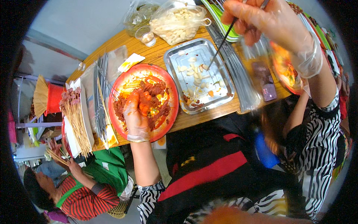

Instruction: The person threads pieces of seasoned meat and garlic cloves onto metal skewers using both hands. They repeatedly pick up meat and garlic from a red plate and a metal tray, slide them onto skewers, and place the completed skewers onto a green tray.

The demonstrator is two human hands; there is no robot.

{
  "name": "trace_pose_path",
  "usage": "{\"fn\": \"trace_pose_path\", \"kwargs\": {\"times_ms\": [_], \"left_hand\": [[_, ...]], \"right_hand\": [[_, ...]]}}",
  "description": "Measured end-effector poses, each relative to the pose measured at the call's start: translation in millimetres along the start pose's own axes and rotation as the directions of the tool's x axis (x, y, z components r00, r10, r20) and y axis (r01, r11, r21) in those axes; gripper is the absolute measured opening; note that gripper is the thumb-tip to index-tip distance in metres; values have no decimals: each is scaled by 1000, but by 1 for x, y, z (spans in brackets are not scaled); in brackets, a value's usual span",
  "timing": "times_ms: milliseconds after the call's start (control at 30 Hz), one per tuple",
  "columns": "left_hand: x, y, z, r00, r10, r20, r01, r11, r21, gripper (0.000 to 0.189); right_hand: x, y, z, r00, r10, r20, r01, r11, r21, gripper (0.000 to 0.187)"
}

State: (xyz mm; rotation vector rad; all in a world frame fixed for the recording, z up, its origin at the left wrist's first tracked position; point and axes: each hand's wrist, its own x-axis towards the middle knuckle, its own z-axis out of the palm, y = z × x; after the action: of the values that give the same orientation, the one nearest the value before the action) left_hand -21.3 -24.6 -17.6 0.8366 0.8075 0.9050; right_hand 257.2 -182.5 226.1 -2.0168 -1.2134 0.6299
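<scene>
My left hand [134, 116], in a clear plastic glove smeared with red sauce, is in a red-rimmed plate [175, 112]. Its fingers close around some of the red marinated meat [159, 91] there; the fingertips are partly hidden. High at the upper right, my gloved right hand [260, 21] grips a thin dark metal skewer [223, 42]. The skewer slants down over a steel tray [172, 56], its lower end over what look like peeled garlic cloves [197, 74]. Small red scraps also lie in the tray.
Metal skewers lie bundled left of the plate [101, 92] and right of the tray [237, 72]. Behind stands a bag of garlic cloves [179, 25]. Meat-tipped bamboo skewers [77, 123] fill a white tray. Co-workers sit left [86, 196] and right [296, 117].
</scene>
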Motion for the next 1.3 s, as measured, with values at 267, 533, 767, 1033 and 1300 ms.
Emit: {"fn": "trace_pose_path", "kwargs": {"times_ms": [267,533,767,1033,1300], "left_hand": [[-16,0,24,998,66,-1,-66,998,16,26],[9,-29,26,998,35,53,-40,996,80,29],[-12,1,52,952,-233,197,265,952,-156,43],[10,-17,20,976,-152,156,149,988,32,36],[4,-3,39,975,-222,19,222,968,-114,32]], "right_hand": [[29,93,77,969,-242,38,243,970,-18,35],[21,159,78,982,114,149,-113,993,-17,27],[40,156,92,992,-112,56,114,993,-26,27],[57,164,114,976,217,17,-169,706,688,32],[85,154,140,989,122,88,-149,711,688,30]]}}
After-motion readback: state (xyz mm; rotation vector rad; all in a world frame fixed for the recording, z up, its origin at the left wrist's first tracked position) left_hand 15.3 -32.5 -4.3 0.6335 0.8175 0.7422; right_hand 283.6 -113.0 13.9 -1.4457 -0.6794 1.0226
